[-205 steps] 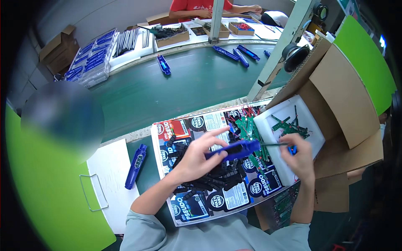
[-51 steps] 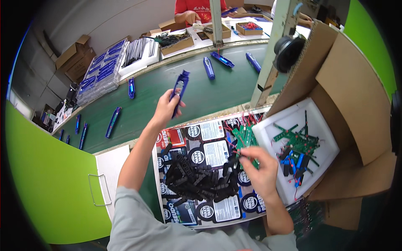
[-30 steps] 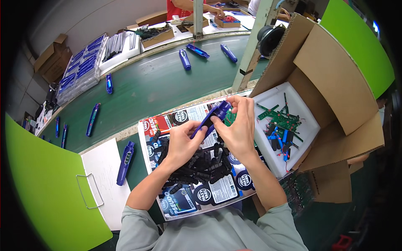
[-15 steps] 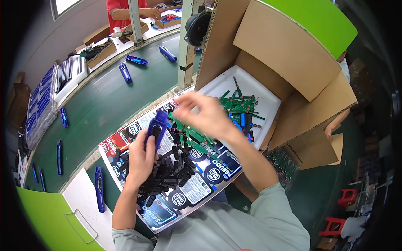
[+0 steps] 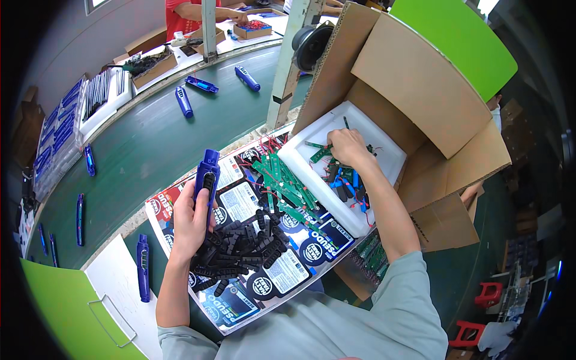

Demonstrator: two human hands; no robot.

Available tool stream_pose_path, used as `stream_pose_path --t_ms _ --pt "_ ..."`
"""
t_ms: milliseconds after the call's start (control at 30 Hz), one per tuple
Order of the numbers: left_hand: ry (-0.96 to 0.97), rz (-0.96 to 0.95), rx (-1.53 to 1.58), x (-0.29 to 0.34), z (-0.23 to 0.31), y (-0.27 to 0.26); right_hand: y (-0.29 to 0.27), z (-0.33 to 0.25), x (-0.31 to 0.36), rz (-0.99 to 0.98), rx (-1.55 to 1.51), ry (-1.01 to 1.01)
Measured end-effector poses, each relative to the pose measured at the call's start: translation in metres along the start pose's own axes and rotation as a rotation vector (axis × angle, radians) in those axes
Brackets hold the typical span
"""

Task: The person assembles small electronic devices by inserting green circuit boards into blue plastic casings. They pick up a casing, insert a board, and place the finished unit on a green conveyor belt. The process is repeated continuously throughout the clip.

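My left hand [image 5: 189, 223] is wrapped round a blue plastic housing [image 5: 210, 158], held upright above the printed board; a black button strip [image 5: 208, 181] shows in its face. Over to the right, my right hand [image 5: 349, 149] reaches into a white foam tray [image 5: 292, 157], fingers curled down among green circuit boards [image 5: 320, 155]. Its fingertips are hidden, so I cannot see what they pinch. Blue cylindrical cells with black parts [image 5: 344, 187] lie in the tray below that hand. Between my hands are a pile of green boards with red wires [image 5: 282, 180] and a heap of black button strips [image 5: 240, 245].
A large open cardboard box [image 5: 414, 84] stands behind the tray. Along the left curves a green conveyor belt [image 5: 144, 141] carrying several blue housings [image 5: 184, 102]. Another housing [image 5: 143, 267] lies beside my left forearm. Across the belt, a person in red [image 5: 186, 18] works at a table.
My right hand has moved right, from near the blue housing into the foam tray. My left hand has shifted slightly left, still holding the housing, now more upright. The whole view has shifted a little.
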State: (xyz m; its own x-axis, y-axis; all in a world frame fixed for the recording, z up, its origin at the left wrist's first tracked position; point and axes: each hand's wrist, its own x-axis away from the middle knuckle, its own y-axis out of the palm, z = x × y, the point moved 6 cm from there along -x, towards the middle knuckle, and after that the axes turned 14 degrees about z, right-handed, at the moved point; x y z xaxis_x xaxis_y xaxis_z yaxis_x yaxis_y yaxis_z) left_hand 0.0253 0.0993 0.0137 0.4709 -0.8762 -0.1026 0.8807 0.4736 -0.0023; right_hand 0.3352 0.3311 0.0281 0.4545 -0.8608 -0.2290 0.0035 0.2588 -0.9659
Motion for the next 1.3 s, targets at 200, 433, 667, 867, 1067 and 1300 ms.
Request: stream_pose_path --t_ms 200,433,667,867,1067,1300 --pt "-0.016 -0.036 0.083 0.0 -0.002 0.0 -0.031 0.01 0.012 0.243 -0.193 -0.063" --pt "-0.172 -0.144 0.297 0.007 0.001 0.011 -0.098 -0.02 0.05 0.701 -0.572 -0.014" --pt "-0.205 -0.226 0.352 0.012 -0.005 0.013 -0.128 -0.057 0.074 0.984 -0.564 -0.218" --pt "-0.393 -0.419 0.722 0.024 0.012 0.033 -0.137 -0.164 0.133 0.931 -0.492 -0.843" --pt "-0.486 -0.255 0.64 0.039 -0.003 0.023 -0.115 -0.203 0.136 0.834 -0.672 -0.822" --pt "-0.507 -0.294 0.674 0.05 -0.005 0.017 -0.05 -0.188 0.097 0.005 -1.668 0.237"
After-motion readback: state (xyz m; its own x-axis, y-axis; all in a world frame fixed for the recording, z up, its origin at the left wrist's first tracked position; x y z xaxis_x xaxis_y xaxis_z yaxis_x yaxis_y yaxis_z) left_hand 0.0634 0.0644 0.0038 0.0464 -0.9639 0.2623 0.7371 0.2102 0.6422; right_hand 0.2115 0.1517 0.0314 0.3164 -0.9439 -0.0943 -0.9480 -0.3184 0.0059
